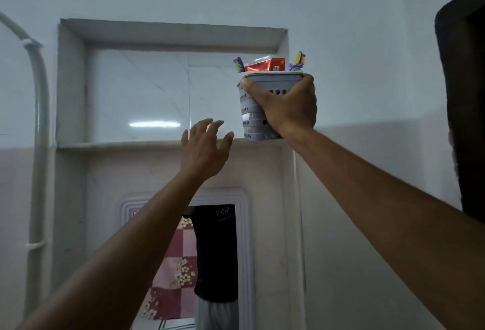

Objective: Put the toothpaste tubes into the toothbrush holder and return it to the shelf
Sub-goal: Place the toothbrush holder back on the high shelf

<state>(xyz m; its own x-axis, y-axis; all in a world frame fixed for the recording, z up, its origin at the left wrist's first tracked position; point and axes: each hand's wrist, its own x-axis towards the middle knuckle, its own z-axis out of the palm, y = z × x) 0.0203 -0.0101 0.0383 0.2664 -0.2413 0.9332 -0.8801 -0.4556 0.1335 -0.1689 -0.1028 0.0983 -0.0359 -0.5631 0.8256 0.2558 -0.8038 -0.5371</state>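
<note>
While holder hangs at shelf height, task looks nearly finished.

Head view: right hand [287, 105] wrapped tight around grey perforated toothbrush holder [253, 115], thumb across front just under rim. Red toothpaste tube [267, 65] already inside, sticking up above rim between two purple-green toothbrushes [239, 64]; second tube not discernible. Holder base level with shelf [118, 144] edge at niche's right end; contact with ledge unclear. Left hand [204, 147] empty, fingers spread, near ledge, just left of holder. Loading apparently done; remaining: seat holder on shelf, release.
</note>
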